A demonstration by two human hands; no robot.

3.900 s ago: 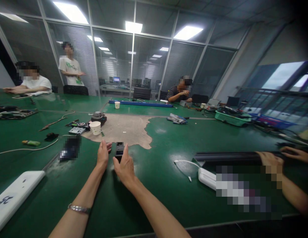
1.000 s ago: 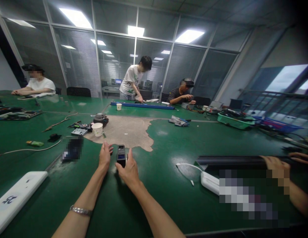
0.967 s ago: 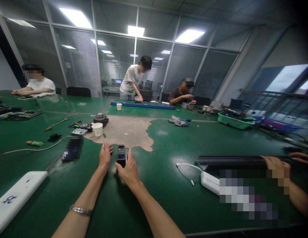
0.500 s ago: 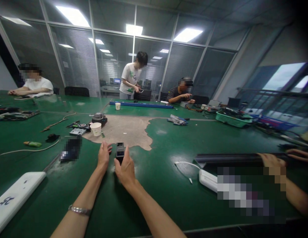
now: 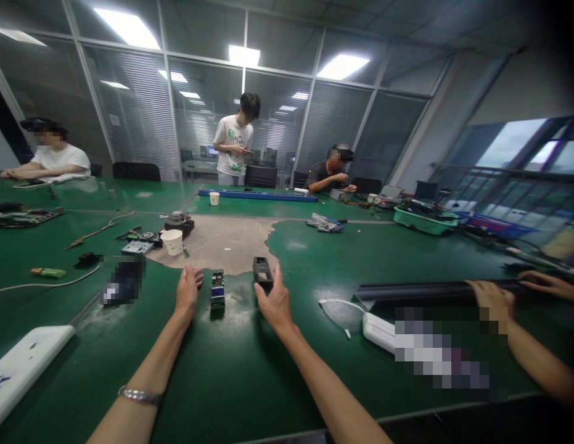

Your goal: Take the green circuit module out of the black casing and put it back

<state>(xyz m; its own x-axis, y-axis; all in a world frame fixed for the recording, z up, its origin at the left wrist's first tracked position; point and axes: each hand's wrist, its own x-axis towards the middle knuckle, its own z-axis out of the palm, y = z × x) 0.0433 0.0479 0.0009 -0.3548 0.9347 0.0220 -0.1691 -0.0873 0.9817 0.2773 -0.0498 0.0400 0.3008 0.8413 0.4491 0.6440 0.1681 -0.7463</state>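
Note:
My right hand (image 5: 276, 303) grips a black plastic housing (image 5: 262, 270) with cut-outs in its face, holding it over the green table. To its left, a small electronic module (image 5: 217, 292) with exposed circuit boards and a bluish front stands on the table, apart from both hands. My left hand (image 5: 188, 291) is on the module's other side, fingers apart and holding nothing. A silvery band circles that wrist.
Beyond my hands, a paper cup (image 5: 172, 243) stands by loose electronic parts on a brown sheet (image 5: 231, 240). White power banks lie left and right. At the right, another person's hands rest on a long black strip (image 5: 416, 292). Gloves (image 5: 324, 222) lie farther back.
My right hand has moved right with the black housing, off the module, whose boards now show. My left hand stays open in about the same place.

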